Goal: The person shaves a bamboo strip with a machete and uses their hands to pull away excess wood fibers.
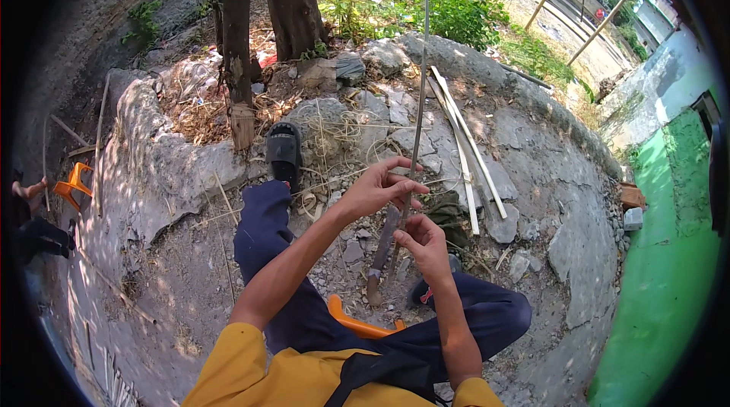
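Observation:
A long, thin grey-brown strip (420, 95) that looks like split bamboo runs steeply up in front of me. My left hand (380, 188) has its fingers curled around it at mid-length. Lower down, my right hand (426, 246) pinches the strip between thumb and fingers, near its lower end. Just left of that hand, a large knife (385, 240) with a dark blade and wooden handle lies below the strip, between my legs. Two pale split strips (464, 148) lie on the broken concrete beyond my right hand, beside a greyish one.
A dark cloth (449, 218) lies near my right hand. Thin curled shavings (323, 133) litter the ground by my sandal (284, 152). Beneath me shows an orange stool (357, 323). Tree trunks (289, 4) stand ahead, a green wall (654, 255) to the right. Another person's hand (30, 190) is far left.

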A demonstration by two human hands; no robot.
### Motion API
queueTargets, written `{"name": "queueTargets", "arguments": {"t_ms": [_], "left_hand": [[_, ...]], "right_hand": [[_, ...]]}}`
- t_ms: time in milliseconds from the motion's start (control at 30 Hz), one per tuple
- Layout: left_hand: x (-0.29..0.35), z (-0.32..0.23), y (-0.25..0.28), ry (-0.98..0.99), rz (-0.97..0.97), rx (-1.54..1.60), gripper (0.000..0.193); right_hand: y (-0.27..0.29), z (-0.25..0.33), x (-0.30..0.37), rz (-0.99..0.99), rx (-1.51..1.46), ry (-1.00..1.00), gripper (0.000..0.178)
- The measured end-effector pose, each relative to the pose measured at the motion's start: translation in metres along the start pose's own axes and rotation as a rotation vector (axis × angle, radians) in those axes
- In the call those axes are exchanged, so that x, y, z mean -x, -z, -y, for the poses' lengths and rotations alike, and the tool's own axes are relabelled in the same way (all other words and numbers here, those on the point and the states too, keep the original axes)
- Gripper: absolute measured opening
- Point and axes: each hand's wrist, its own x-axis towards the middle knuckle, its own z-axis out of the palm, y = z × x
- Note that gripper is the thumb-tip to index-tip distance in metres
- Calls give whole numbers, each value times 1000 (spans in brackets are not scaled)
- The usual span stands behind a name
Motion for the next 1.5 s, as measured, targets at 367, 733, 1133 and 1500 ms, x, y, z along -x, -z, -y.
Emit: {"name": "queueTargets", "arguments": {"t_ms": [367,733,1133,1500], "left_hand": [[3,-6,-6,35,25,-65,43],[3,-4,-5,13,61,-74,40],[5,-6,-10,-29,122,-133,40],[2,-3,-9,-9,60,-157,38]], "right_hand": [[-1,-4,-2,-32,77,17,21],[3,-9,-3,-10,114,-5,19],[7,-15,-5,-19,216,-9,17],[7,-20,-5,-14,187,-6,19]]}}
